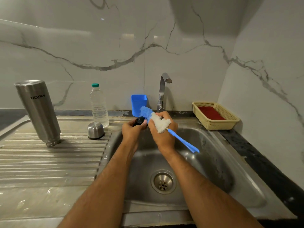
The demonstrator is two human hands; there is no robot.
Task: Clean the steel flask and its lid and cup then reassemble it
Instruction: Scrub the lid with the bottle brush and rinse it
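Over the sink [213,162], the left hand [131,130] clasps the black lid [139,120] in its grip, while the right hand [162,132] grasps the blue-and-white brush [158,120] against it. On the draining worktop [49,162] at left, the steel flask [38,111] stands upside down, the cup [95,130] inverted just right of it, near a water bottle [98,106].

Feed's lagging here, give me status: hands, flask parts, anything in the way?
Left hand grips black lid; right hand grips brush against it, over sink. Flask, cup inverted on drainboard. Nothing blocking.
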